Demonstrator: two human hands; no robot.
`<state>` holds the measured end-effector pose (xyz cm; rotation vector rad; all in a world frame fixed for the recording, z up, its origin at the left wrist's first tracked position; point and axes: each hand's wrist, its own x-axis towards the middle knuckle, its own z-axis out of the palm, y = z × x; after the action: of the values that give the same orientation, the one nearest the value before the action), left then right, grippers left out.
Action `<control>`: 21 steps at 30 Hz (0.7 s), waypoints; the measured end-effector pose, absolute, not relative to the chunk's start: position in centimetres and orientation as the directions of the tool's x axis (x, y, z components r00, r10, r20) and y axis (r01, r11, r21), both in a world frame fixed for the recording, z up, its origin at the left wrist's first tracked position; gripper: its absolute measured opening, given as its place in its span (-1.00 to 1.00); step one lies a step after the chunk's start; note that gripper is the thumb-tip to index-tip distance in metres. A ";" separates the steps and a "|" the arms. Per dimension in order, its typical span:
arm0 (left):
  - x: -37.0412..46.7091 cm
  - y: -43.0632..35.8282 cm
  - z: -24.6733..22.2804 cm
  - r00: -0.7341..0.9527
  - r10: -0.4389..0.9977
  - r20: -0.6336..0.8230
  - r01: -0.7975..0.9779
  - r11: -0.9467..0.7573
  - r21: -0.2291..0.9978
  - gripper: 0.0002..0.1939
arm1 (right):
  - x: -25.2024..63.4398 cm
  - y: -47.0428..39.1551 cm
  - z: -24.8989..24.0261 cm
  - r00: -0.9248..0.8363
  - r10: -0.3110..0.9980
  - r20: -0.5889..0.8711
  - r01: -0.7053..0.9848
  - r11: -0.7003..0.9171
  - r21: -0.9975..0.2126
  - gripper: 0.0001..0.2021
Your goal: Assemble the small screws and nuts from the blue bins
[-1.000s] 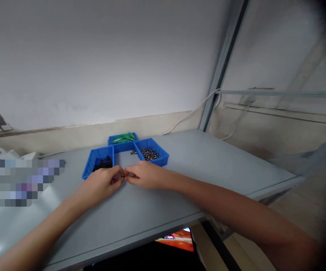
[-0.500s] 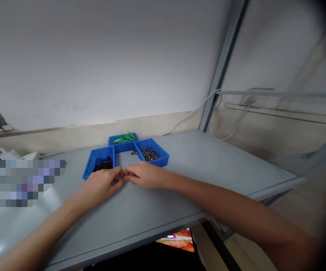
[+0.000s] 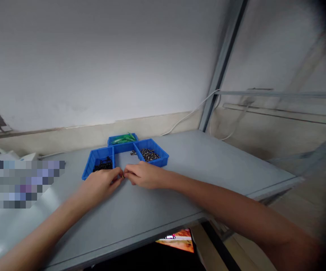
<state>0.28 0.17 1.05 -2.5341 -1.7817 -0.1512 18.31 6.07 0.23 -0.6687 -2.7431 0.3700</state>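
My left hand (image 3: pixel 104 182) and my right hand (image 3: pixel 143 174) meet fingertip to fingertip just above the grey table. Both are closed in a pinch around a tiny brass-coloured piece (image 3: pixel 123 176), mostly hidden by the fingers and too small to name. Behind my left hand stands a blue bin (image 3: pixel 88 165) with black small parts (image 3: pixel 104 164). Beyond my right hand is a blue bin (image 3: pixel 163 162) holding many shiny metal parts (image 3: pixel 149 154). A few metal pieces (image 3: pixel 133 153) lie on the table beside that bin.
A third blue bin (image 3: pixel 123 147) with green slender items (image 3: pixel 122 139) stands at the back, near the wall. A white cable (image 3: pixel 185 117) runs up to a metal post (image 3: pixel 222 71). A lit screen (image 3: pixel 177 241) shows below the table's front edge.
My hands stay in nearly the same place. The fingertips have shifted slightly, and a brass-coloured glint now shows between them. The bins have not moved.
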 end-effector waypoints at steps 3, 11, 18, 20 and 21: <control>0.3 0.1 1.1 0.351 0.930 0.103 0.934 -0.355 0.022 -0.76 | 18.3 6.1 0.0 -0.843 0.473 0.258 0.434 0.880 -0.195 -0.71; 0.2 0.1 1.0 0.360 0.929 0.091 0.929 -0.365 0.057 -0.76 | 18.3 6.2 -0.1 -0.853 0.456 0.256 0.440 0.890 -0.121 -0.76; 0.3 0.1 1.1 0.359 0.928 0.101 0.929 -0.366 0.061 -0.75 | 18.3 6.2 0.2 -0.855 0.482 0.193 0.465 0.876 -0.129 -0.78; 0.5 0.0 1.3 0.391 0.914 0.108 0.909 -0.402 0.108 -0.77 | 18.3 6.0 0.3 -0.865 0.477 0.158 0.458 0.878 -0.140 -0.80; 0.6 -0.1 1.3 0.414 0.903 0.112 0.895 -0.426 0.131 -0.77 | 18.3 5.9 0.4 -0.870 0.470 0.149 0.451 0.881 -0.145 -0.80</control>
<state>0.55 -0.11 1.33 -2.6836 -1.7081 -0.2643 18.27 5.93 0.35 -0.7087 -2.8708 0.1577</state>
